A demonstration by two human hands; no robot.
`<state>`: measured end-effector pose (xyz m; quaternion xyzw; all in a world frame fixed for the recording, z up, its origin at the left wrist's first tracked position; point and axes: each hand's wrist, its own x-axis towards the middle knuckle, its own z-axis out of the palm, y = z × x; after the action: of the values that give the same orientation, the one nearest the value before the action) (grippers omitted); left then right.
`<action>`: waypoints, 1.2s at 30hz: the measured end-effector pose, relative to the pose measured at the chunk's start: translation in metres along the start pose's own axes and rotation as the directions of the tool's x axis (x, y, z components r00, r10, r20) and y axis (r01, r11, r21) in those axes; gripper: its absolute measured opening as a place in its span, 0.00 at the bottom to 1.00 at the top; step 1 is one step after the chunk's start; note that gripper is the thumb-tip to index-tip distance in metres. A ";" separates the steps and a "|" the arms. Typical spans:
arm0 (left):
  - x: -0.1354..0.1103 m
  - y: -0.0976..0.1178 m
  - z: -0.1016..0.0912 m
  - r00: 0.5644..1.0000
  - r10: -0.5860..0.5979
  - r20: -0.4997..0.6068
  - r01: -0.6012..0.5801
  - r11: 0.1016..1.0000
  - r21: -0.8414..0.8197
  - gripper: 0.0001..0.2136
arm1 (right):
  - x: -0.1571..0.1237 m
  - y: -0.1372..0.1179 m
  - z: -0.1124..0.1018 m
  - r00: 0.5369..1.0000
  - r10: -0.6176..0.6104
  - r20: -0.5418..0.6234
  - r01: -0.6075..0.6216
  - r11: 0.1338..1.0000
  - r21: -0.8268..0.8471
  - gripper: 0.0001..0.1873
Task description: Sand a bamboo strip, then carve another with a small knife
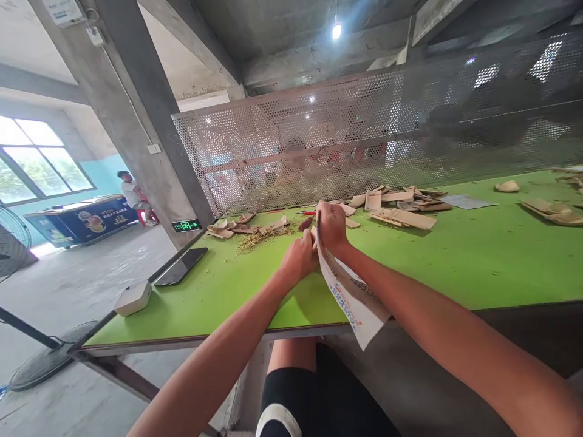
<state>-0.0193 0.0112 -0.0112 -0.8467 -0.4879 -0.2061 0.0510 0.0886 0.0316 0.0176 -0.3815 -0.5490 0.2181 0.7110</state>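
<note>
My right hand [332, 226] is closed round the upper end of a sheet of sandpaper [350, 301]. The sheet hangs down past the table's front edge, its pale backing printed in blue and red. Just left of and below it, my left hand [299, 258] is closed on a small light wooden piece [314, 238], mostly hidden by the fingers and the sheet. The two hands are close together above the green table [255, 279]. A dark red object [305, 223] shows just beyond my left fingers; I cannot tell whether it is held.
Bamboo or wood pieces [403, 217] lie behind my hands, with shavings [255, 241] to the left. A black phone or tablet [182, 267] and a white box [133, 298] sit near the left edge. A perforated metal screen [291, 149] stands behind. A person [134, 194] sits far left.
</note>
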 end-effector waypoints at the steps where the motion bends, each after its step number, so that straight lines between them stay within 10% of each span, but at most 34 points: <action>1: 0.000 0.000 0.000 1.000 0.004 -0.004 -0.004 1.000 -0.010 0.12 | 0.000 0.000 0.000 0.999 0.004 -0.035 -0.004 1.000 -0.005 0.19; 22: -0.007 0.008 -0.006 0.982 -0.185 -0.026 0.184 0.983 -0.020 0.11 | -0.006 0.002 0.001 0.998 0.047 -0.037 -0.050 0.996 -0.077 0.19; 31: 0.002 -0.006 -0.003 0.985 -0.064 -0.163 0.033 0.983 -0.182 0.07 | -0.010 0.022 0.004 0.991 -0.090 0.094 0.108 0.974 -0.199 0.23; 36: 0.004 -0.011 0.001 0.982 0.052 -0.184 -0.132 0.879 -0.457 0.03 | 0.001 0.016 -0.002 0.998 -0.038 -0.045 0.034 0.996 -0.087 0.20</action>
<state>-0.0269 0.0204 -0.0118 -0.8360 -0.3770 -0.3848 -0.1042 0.0923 0.0414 0.0057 -0.4069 -0.5482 0.1724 0.7101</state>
